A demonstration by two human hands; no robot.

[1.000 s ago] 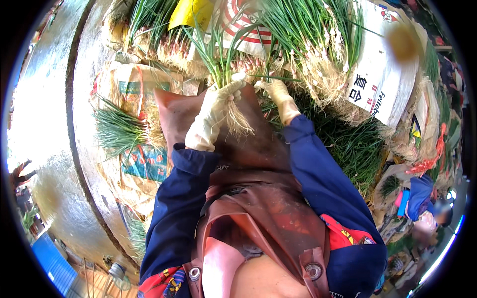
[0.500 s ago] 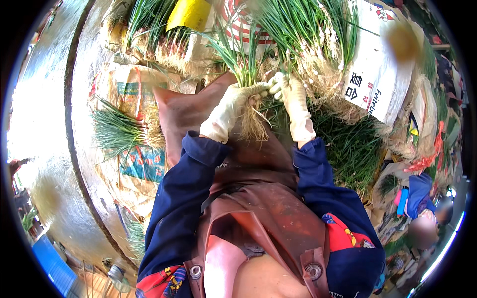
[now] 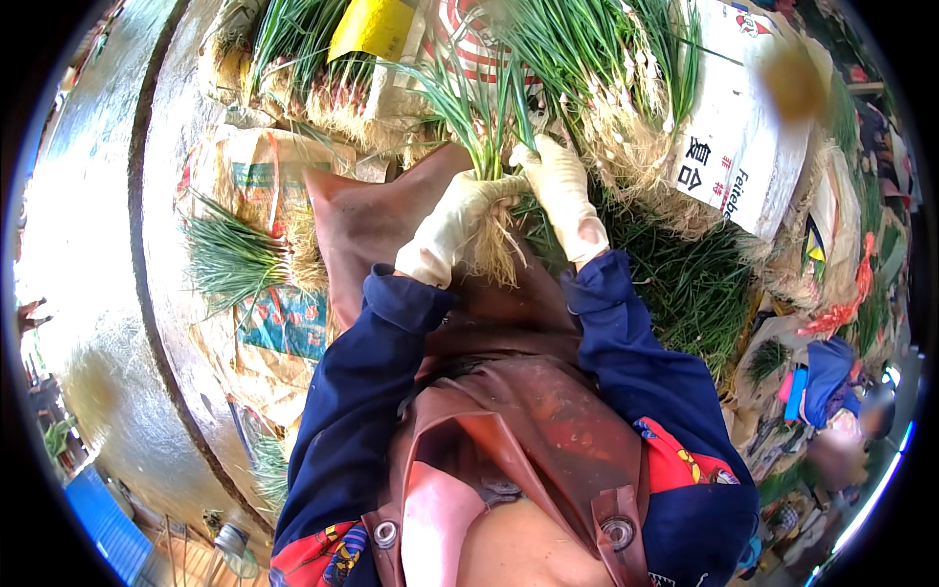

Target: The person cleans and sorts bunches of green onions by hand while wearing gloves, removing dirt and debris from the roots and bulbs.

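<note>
My left hand point(image 3: 458, 217), in a pale glove, is closed round a small bunch of scallions point(image 3: 483, 149). Their green leaves point away from me, and the stringy roots point(image 3: 494, 249) hang below the fist over my brown apron point(image 3: 381, 220). Right beside it, my gloved right hand point(image 3: 559, 191) is closed on some scallion leaves point(image 3: 523, 110) at the bunch's right side. How the fingertips grip there is partly hidden.
A large heap of scallions point(image 3: 626, 117) lies ahead to the right, beside a white printed sack point(image 3: 748, 127). A tied bunch point(image 3: 245, 249) rests on sacking at my left. Loose greens point(image 3: 685, 284) lie right of my knees. A person point(image 3: 831, 401) is at the far right.
My right hand has moved up and slightly left, from beside the root end to the scallion leaves. My left hand keeps its hold on the bunch and has shifted little.
</note>
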